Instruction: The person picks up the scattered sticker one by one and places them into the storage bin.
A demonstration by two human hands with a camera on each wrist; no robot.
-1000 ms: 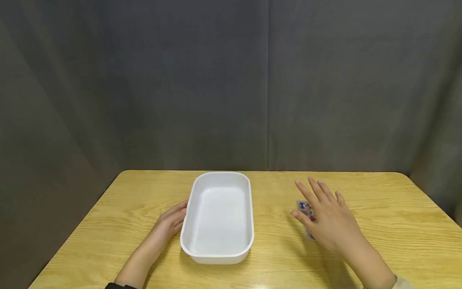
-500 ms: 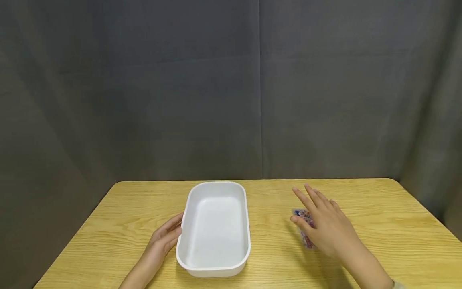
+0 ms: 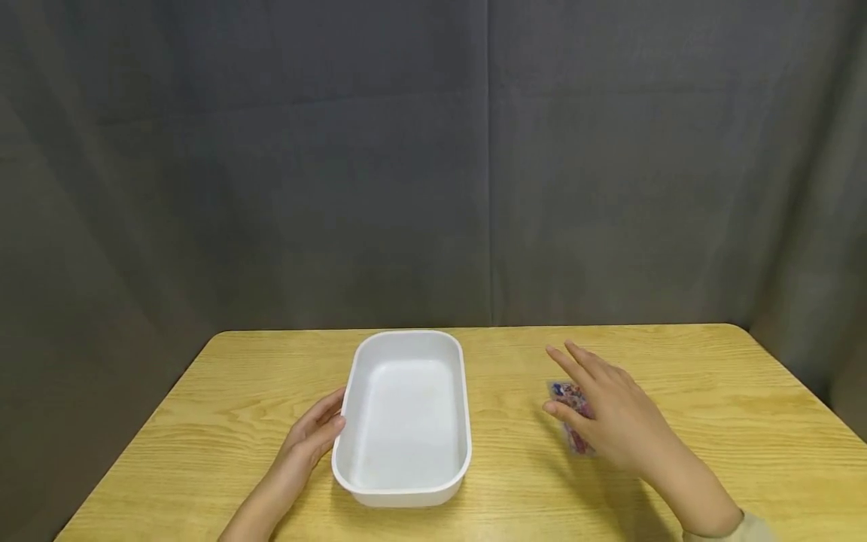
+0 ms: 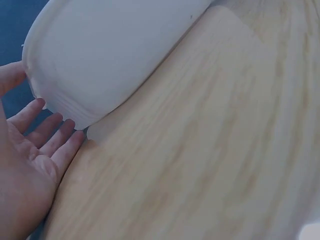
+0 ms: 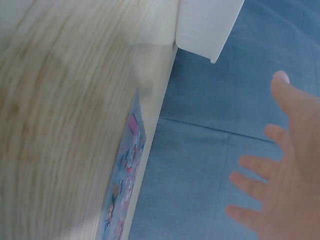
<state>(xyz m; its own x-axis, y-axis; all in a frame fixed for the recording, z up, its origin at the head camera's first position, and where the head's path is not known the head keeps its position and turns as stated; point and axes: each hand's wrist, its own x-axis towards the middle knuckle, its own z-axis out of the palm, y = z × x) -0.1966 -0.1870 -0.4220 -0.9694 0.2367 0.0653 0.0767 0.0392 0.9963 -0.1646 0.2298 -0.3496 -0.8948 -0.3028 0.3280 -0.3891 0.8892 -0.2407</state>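
A white rectangular tray with rounded corners stands on the table. My left hand is at its left side, thumb against the rim. In the left wrist view the fingers are nearly straight and reach to the tray's outer wall. Right of the tray lies a flat, clear-edged sheet printed with small colourful pictures. Over it hovers my right hand, fingers spread, holding nothing and hiding part of it. The right wrist view shows the sheet flat on the tabletop, apart from my right hand.
The wood-grain table has rounded far corners. Behind it hangs a dark grey curtain, which also runs along both sides.
My left thumb has come onto the tray's rim. The right hand has turned slightly and shifted a little left over the sheet. The head view has tilted slightly.
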